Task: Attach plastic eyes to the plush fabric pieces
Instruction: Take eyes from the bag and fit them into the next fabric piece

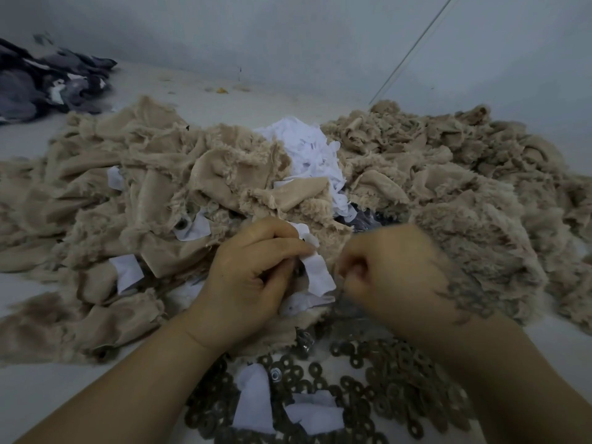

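Covering most of a pale grey table (288, 91) that meets a plain grey wall (288, 27), heaps of beige plush (448, 187) spread left, right and beyond the hands. White scraps (307, 149) pile up just past them, and dark cloth (38, 81) lies far off to the left. Brown washers (384, 389) litter the table just below the wrists. The left hand (253, 274) pinches a white strip (317, 274) against a plush piece (304, 213), fingers curled. The right hand (390, 270), blurred, is curled into a fist just right of the strip; what it holds I cannot tell. No eye is plainly visible between the fingers.
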Motion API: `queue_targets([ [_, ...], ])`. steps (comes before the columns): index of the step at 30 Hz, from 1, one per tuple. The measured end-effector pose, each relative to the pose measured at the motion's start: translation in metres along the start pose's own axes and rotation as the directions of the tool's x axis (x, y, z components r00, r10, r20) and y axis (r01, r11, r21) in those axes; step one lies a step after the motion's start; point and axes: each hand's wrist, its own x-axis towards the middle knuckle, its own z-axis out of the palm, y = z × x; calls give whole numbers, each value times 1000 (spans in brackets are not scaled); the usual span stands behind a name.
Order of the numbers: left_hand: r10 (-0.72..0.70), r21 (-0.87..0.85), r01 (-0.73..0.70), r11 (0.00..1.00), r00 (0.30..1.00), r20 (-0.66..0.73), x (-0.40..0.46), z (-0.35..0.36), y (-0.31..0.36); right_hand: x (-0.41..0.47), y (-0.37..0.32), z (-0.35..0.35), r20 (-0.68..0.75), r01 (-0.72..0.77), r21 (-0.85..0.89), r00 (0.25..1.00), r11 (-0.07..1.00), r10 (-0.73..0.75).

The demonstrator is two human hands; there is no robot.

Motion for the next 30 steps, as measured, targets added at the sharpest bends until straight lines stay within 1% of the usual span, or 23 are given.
queue_targets([
  [1,4,-10,-4,1000,1000,9,0,1,1,-1,2,-2,-191,9,91,982,996,9],
  [2,12,-17,-11,1000,1000,19,0,1,2,-2,4,-4,-382,43,151,924,988,18],
  [3,15,-20,-14,1000,999,30,-1,2,3,-3,3,-2,-501,94,203,865,975,20],
  [4,21,-23,-20,1000,999,37,-1,3,5,-2,1,3,-554,139,253,832,958,26],
  [5,25,-28,-24,999,999,47,-1,4,6,-2,-3,8,-576,176,290,817,941,25],
  [7,37,-36,-35,999,997,63,-1,4,8,-1,-8,19,-577,202,345,816,916,37],
  [10,37,-40,-35,999,998,45,-1,5,9,4,-5,25,-521,211,458,851,864,69],
  [13,-42,-67,40,997,999,-23,-1,4,10,5,-4,26,-449,201,567,888,799,96],
  [15,-88,-56,85,995,995,-52,-1,4,10,4,-4,24,-458,234,549,887,802,55],
  [17,-131,-55,127,990,989,-69,-1,4,11,3,-4,24,-502,274,507,864,817,22],
  [20,-221,-145,207,968,971,-88,-2,4,10,3,-5,25,-577,341,399,815,851,-57],
  [23,-281,-215,260,941,957,-70,-3,3,8,4,-3,26,-603,415,287,779,863,-174],
  [26,-327,-254,307,917,944,-36,-4,3,6,5,0,26,-589,436,263,779,861,-215],
  [30,-366,-307,338,889,930,-34,-5,5,5,4,-3,26,-560,430,303,802,850,-206],
])
